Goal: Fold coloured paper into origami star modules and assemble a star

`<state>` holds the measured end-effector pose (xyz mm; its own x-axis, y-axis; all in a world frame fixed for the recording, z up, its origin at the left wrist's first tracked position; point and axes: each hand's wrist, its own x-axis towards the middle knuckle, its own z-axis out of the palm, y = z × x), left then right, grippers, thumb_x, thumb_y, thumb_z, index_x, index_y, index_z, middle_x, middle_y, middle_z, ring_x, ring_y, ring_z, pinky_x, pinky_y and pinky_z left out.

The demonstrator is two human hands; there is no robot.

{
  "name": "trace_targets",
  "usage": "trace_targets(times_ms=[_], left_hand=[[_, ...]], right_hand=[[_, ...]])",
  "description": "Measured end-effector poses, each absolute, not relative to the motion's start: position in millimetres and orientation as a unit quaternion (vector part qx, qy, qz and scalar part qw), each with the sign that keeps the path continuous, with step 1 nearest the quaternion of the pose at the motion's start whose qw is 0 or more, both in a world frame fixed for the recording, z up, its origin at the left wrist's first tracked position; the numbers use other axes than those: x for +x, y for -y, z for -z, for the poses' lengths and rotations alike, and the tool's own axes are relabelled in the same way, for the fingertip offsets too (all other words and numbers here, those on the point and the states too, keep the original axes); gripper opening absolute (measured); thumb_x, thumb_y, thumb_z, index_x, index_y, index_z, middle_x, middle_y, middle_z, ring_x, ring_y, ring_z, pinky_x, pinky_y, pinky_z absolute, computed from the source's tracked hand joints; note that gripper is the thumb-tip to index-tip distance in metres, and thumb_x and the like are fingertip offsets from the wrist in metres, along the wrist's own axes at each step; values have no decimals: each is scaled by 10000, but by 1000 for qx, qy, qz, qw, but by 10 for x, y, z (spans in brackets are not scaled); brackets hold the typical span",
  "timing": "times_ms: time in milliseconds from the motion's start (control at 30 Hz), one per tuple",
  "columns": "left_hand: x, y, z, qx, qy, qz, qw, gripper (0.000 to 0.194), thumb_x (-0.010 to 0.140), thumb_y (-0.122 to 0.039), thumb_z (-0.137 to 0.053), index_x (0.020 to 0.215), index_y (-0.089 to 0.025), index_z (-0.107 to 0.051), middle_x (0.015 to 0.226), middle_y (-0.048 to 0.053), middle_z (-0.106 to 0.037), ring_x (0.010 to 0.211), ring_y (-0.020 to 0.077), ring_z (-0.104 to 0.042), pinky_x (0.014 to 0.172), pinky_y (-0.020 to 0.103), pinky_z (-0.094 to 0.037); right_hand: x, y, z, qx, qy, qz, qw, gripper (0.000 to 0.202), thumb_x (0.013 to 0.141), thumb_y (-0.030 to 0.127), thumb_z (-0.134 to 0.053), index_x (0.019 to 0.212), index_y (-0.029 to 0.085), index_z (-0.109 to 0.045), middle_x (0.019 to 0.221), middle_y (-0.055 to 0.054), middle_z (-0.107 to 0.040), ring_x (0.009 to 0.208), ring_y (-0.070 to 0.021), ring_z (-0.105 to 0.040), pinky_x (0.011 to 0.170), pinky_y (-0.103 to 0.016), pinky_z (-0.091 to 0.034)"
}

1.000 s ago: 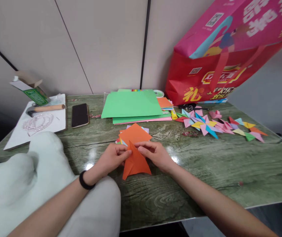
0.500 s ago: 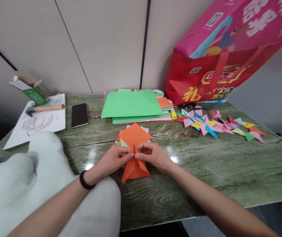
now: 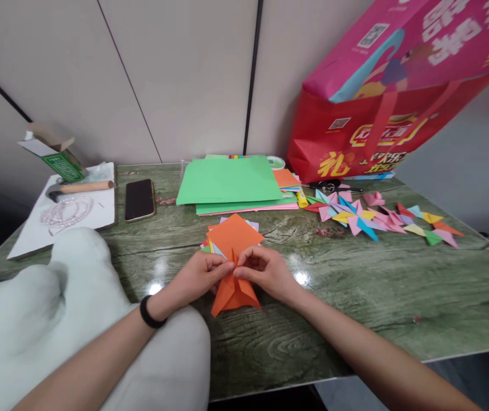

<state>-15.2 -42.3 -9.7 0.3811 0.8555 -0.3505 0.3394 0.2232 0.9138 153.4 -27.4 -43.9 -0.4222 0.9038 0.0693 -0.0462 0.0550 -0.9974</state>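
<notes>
Pinched between both hands' grip, orange folded paper (image 3: 233, 291) points upward.

A glossy green, wood-grained counter (image 3: 356, 297) stands against a pale panelled wall (image 3: 176, 74) split by dark seams. Bright glints of overhead light sit on its surface, and its near edge shows a thin pale rim.

The green wood-grained counter (image 3: 356, 297) carried a black phone (image 3: 140, 199) near its far left, beside a white sheet (image 3: 99, 214) bearing a bead string (image 3: 65, 212). Green paper sheets (image 3: 229, 181) lay at the back centre, a small stack of coloured squares (image 3: 231, 234) before them. Folded paper pieces (image 3: 368, 217) were scattered to the right, near a red bag (image 3: 356, 142).
</notes>
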Motion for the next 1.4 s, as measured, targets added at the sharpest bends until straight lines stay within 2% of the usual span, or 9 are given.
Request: trace_targets(times_ms=[100,267,500,800,1400], left_hand=[[-164,418,123,578,-521,-238,582,363,731,-477,-496,576,-153,-440,501,-55,-377,445,64,-355,424,174,-311],[-175,422,140,585,-535,-254,554,388,752,-479,-481,544,-172,-367,484,-72,-284,426,54,-239,383,171,-189],[-167,414,120,608,-546,-238,525,374,745,-468,-473,541,-173,-368,486,-66,-309,446,67,-275,411,183,-226],[-167,415,98,620,-524,-217,542,366,767,-470,-451,564,-173,-381,495,-68,-281,453,71,-247,429,198,-183],[-160,424,78,617,-513,-215,557,389,750,-499,-470,559,-170,-391,495,-72,-272,450,66,-241,434,201,-191]], right_hand=[[1567,259,426,-355,616,-590,382,221,666,382,-680,728,180,-615,687,-3,-607,639,-121,-540,590,-251,-438],[1601,225,429,-361,577,-637,362,274,573,354,-746,756,179,-643,698,3,-631,634,-112,-563,631,-262,-465],[1576,227,473,-386,541,-637,389,250,540,326,-767,720,185,-663,685,2,-648,630,-120,-571,633,-279,-471],[1605,200,467,-390,525,-637,408,230,551,305,-763,730,194,-672,735,-6,-665,681,-133,-596,687,-297,-480],[1589,207,477,-396,553,-614,400,270,530,337,-770,721,184,-657,663,4,-629,605,-116,-554,602,-268,-462]])
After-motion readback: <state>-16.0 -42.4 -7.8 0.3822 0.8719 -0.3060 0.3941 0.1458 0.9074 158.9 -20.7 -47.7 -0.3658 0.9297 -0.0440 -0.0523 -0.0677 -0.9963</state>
